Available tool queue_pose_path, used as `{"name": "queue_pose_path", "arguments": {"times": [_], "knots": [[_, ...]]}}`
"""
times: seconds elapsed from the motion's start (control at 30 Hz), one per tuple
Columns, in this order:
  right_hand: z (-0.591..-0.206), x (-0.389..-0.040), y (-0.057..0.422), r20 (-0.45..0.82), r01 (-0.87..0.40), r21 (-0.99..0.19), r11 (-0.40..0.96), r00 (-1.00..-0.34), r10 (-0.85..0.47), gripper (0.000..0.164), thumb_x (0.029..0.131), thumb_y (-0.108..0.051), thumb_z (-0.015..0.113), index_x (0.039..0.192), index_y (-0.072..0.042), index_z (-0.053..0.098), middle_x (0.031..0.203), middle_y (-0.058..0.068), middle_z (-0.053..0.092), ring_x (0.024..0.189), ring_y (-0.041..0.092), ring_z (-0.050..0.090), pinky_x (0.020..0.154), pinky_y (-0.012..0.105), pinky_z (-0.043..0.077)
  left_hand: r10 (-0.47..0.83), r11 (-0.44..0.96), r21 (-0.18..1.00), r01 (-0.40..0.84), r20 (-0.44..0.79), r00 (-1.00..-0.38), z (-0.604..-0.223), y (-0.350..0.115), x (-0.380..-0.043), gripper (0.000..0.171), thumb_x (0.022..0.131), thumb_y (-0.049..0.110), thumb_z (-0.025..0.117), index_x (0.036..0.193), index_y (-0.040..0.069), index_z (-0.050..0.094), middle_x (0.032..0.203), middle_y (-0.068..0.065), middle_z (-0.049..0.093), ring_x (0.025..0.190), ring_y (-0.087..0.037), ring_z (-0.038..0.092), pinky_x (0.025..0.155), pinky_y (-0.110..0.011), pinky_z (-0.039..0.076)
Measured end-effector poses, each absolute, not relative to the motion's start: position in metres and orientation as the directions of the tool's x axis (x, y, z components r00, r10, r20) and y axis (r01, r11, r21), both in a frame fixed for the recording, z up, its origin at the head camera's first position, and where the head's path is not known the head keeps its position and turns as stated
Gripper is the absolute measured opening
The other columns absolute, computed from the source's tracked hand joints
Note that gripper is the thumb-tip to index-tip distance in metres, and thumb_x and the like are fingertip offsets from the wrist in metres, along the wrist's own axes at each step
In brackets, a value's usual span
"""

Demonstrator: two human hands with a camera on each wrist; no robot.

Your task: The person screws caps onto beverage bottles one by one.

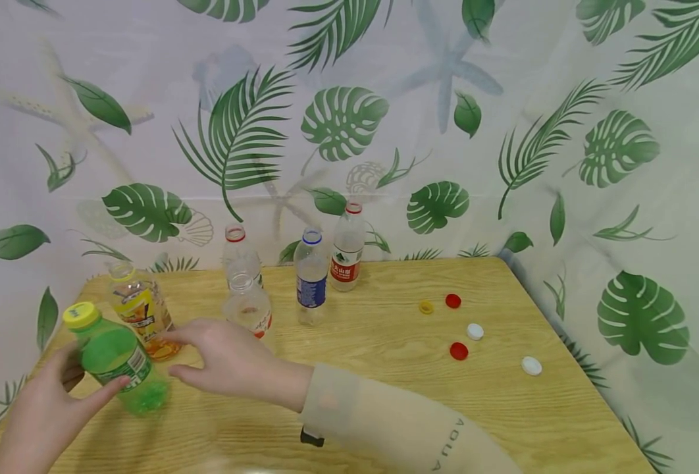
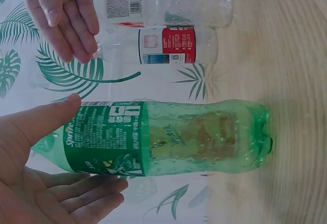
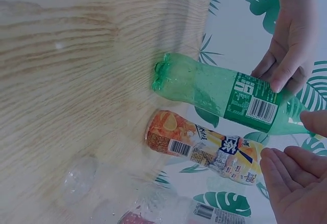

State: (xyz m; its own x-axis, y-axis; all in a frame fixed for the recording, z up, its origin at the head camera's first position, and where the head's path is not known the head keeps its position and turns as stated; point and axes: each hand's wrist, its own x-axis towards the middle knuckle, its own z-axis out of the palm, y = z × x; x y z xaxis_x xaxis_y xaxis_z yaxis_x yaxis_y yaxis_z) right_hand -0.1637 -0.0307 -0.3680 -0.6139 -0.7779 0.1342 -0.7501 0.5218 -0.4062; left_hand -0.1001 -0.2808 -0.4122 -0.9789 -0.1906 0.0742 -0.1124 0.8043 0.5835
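My left hand (image 1: 47, 401) holds a green Sprite bottle (image 1: 112, 349) with a yellow cap (image 1: 81, 315). Its thumb lies across the label and the fingers are on the opposite side, as the left wrist view shows. The bottle's base (image 2: 263, 137) is down at the tabletop. My right hand (image 1: 231, 359) is held out just right of the green bottle, fingers extended and grasping nothing. Behind the green bottle stands an uncapped bottle with an orange-and-yellow label (image 3: 199, 147), and the right fingertips overlap it in the head view.
Several uncapped clear bottles stand farther back, among them one with a blue label (image 1: 311, 289) and one with a red label (image 1: 346, 257). On the right lie red caps (image 1: 459, 351), white caps (image 1: 531, 366) and a yellow cap (image 1: 426, 307). A leaf-patterned sheet (image 1: 385, 145) hangs behind the wooden table (image 1: 397, 368).
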Motion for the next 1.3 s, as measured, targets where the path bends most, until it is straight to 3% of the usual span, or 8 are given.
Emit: {"name": "queue_pose_path", "arguments": {"times": [0.27,0.4,0.8,0.93,1.3], "knots": [[-0.364,-0.163,-0.021,0.157,-0.768,-0.384,0.513,-0.602,-0.783,0.046,0.105,-0.032,0.069,0.147,-0.015,0.064,0.144,-0.004,0.07,0.131,0.005,0.065,0.109,0.012,0.048,-0.233,0.794,0.578,-0.188,0.004,-0.973,-0.394,-0.285,-0.099,0.109,0.096,0.044,0.08,0.163,-0.012,0.016,0.147,-0.051,0.042,0.13,-0.069,0.046,0.104,-0.075,0.045],[-0.36,-0.162,-0.016,0.146,-0.77,-0.376,0.516,-0.599,-0.787,0.045,0.104,-0.033,0.07,0.145,-0.014,0.065,0.14,-0.003,0.072,0.127,0.005,0.068,0.105,0.012,0.05,-0.256,0.809,0.55,-0.207,0.013,-0.967,-0.385,-0.284,-0.098,0.113,0.095,0.047,0.08,0.162,-0.014,0.012,0.148,-0.051,0.04,0.131,-0.07,0.043,0.105,-0.075,0.044],[-0.349,-0.154,0.011,0.131,-0.775,-0.355,0.523,-0.596,-0.792,0.043,0.104,-0.034,0.07,0.143,-0.015,0.067,0.139,-0.003,0.072,0.127,0.007,0.068,0.106,0.016,0.052,-0.229,0.814,0.573,-0.093,0.17,-0.959,-0.368,-0.288,-0.104,0.102,0.098,0.029,0.08,0.162,-0.016,0.014,0.154,-0.051,0.032,0.134,-0.071,0.038,0.11,-0.078,0.036],[-0.347,-0.151,0.024,0.116,-0.758,-0.368,0.539,-0.612,-0.782,0.042,0.103,-0.032,0.071,0.141,-0.015,0.068,0.138,-0.003,0.073,0.128,0.008,0.067,0.105,0.018,0.053,-0.208,0.814,0.581,-0.023,0.254,-0.944,-0.366,-0.293,-0.106,0.099,0.097,0.024,0.08,0.163,-0.013,0.017,0.149,-0.051,0.038,0.133,-0.072,0.039,0.112,-0.079,0.033],[-0.351,-0.148,0.063,0.129,-0.721,-0.429,0.544,-0.645,-0.754,0.042,0.101,-0.025,0.075,0.139,-0.009,0.069,0.14,0.004,0.072,0.131,0.018,0.068,0.111,0.028,0.054,-0.175,0.805,0.586,0.091,0.383,-0.907,-0.341,-0.288,-0.106,0.084,0.103,0.018,0.071,0.163,-0.012,0.02,0.151,-0.049,0.038,0.139,-0.068,0.037,0.127,-0.069,0.021]]}}
